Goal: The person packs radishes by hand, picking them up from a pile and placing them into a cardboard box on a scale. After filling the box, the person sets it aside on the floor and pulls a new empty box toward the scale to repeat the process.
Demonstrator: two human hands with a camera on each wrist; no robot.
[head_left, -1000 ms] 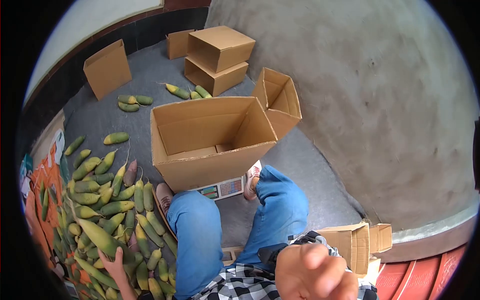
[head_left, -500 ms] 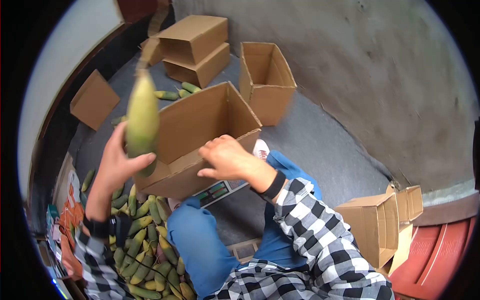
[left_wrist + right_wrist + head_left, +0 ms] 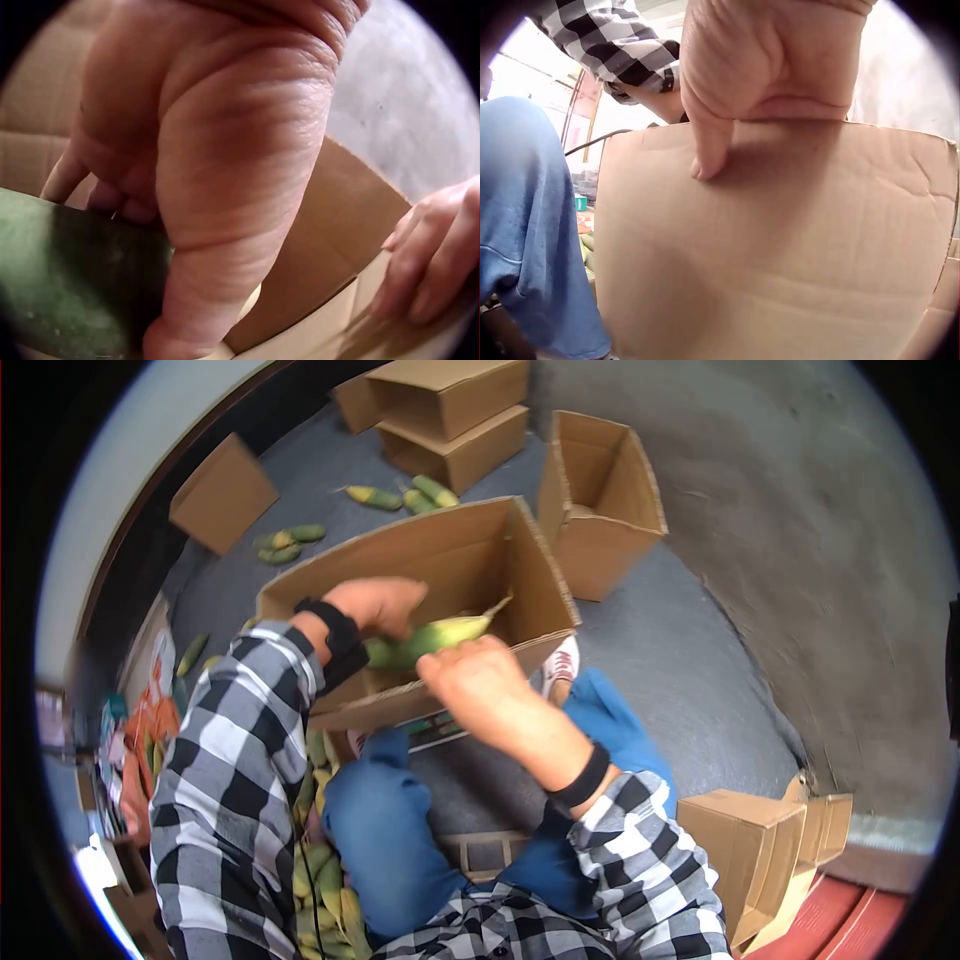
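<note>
My left hand (image 3: 382,604) reaches down into an open cardboard box (image 3: 455,545) and holds a large green radish (image 3: 450,635). The radish lies nearly level, with its pale tapered root pointing right. In the left wrist view the thumb and fingers of the left hand (image 3: 225,150) straddle the thick green end of the radish (image 3: 75,277). My right hand (image 3: 485,685) grips the box's near top edge. From the right wrist, the thumb of that hand (image 3: 772,71) presses the outside of the box wall (image 3: 780,240), its fingers hidden over the rim.
More radishes lie piled beside the left leg (image 3: 375,800). Smaller groups of radishes (image 3: 290,540) lie on the floor beyond the box. An open cardboard box (image 3: 600,510) stands beyond it at right, near the wall. Stacked boxes (image 3: 450,410) stand farther back; more boxes (image 3: 745,850) sit at lower right.
My left hand picked the radish up from the pile, raised it over the box's left side, and lowered it inside. My right hand came forward from near the lap onto the box's near edge.
</note>
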